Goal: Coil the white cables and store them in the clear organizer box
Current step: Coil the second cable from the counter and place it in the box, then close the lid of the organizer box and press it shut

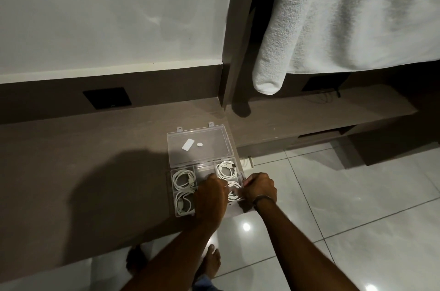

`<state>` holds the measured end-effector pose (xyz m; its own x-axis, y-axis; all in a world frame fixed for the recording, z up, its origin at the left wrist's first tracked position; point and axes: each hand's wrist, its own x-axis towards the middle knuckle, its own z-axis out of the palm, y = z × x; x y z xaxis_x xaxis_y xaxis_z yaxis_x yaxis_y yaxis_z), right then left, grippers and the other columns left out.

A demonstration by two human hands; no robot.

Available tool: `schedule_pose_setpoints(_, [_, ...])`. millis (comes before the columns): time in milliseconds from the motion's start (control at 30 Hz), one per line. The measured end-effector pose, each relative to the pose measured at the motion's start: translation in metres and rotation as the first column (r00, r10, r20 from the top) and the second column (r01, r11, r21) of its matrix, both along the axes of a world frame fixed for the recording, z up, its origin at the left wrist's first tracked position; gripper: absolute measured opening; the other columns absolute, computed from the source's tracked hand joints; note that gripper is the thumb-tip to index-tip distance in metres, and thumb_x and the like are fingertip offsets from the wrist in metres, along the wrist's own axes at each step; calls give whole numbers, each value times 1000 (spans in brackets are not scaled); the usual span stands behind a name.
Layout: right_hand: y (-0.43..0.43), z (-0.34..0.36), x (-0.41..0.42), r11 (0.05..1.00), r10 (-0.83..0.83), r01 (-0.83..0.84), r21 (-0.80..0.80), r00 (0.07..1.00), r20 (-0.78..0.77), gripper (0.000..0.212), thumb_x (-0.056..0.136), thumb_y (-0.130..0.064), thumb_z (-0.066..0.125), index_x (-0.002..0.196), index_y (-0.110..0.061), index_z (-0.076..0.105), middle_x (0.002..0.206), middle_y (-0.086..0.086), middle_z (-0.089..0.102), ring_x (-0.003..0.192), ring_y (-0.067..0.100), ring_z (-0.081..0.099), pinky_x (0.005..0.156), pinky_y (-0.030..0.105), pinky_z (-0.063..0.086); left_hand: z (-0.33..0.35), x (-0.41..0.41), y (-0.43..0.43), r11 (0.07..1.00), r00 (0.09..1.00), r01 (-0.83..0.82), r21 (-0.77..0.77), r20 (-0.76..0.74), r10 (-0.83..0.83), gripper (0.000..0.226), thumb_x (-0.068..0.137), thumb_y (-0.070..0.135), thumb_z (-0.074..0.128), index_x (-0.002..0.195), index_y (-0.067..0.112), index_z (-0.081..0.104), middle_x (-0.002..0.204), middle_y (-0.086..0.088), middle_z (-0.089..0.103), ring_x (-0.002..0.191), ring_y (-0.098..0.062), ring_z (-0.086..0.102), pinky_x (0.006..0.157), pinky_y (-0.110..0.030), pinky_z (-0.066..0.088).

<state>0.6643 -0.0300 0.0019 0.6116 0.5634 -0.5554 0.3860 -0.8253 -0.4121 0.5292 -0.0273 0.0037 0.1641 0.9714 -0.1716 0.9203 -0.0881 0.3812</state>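
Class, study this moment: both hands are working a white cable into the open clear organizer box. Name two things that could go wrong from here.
1. The organizer box sits at the shelf's front corner; pressing down might tip it onto the tiled floor.
2. The cable between the left hand and right hand may spring uncoiled into a neighbouring compartment.

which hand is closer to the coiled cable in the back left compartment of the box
Left. The left hand sits just right of that coiled cable, over the box's middle; the right hand is farther, at the box's right edge.
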Motion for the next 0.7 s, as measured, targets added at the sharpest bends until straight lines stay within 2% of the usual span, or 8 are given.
schedule_pose_setpoints(67, [0,1,1,999,-15,15,50,1000,-7,31,53,-30,100,65,-21,74,82,0,78,82,24,75,81,35,64,2,-6,1,998,998,47,46,40,-49,22,89,39,62,92,21,73,96,0,71,83,-15,70,64,-23,56])
schedule_pose_setpoints(233, [4,8,2,997,21,-17,78,998,-56,28,50,-25,102,66,-20,79,75,-5,79,76,18,75,82,33,64,-2,-14,4,996,981,48,68,185,-60,24,88,33,60,69,20,69,78,1,66,68,-12,65,53,-17,36])
schedule_pose_setpoints(333, [1,9,2,993,58,-52,109,997,-55,25,53,-22,100,63,-21,78,67,-10,76,73,14,74,75,28,60,-3,-14,2,997,967,8,77,254,-27,9,78,30,73,76,23,76,80,1,72,67,-12,68,55,-16,39])
schedule_pose_setpoints(433, [-3,8,1,982,98,-91,163,995,-30,22,60,-22,97,62,-25,75,65,-12,72,72,15,73,67,25,55,-6,-13,0,996,963,-35,81,269,12,15,72,34,79,85,26,78,86,3,75,71,-12,70,58,-15,39])
schedule_pose_setpoints(500, [-5,8,1,977,84,-71,203,995,-57,22,61,-27,97,66,-25,76,70,-10,75,72,12,73,69,28,59,-7,-11,0,996,964,-35,80,267,12,17,75,40,74,87,29,77,87,5,73,74,-13,69,59,-16,40])
schedule_pose_setpoints(600, [3,13,1,956,20,14,293,994,-112,25,63,-41,93,67,-24,76,71,-9,78,70,10,73,71,29,59,-6,-16,6,990,937,-141,17,324,128,27,73,50,70,92,31,75,90,10,69,79,-10,66,64,-22,49])
schedule_pose_setpoints(700, [29,19,1,928,30,30,371,987,-156,18,75,-29,89,65,-23,75,77,-4,80,80,18,76,83,36,61,-6,-39,25,958,841,-283,-48,467,272,23,79,42,72,95,25,73,97,2,71,89,-17,67,78,-35,55])
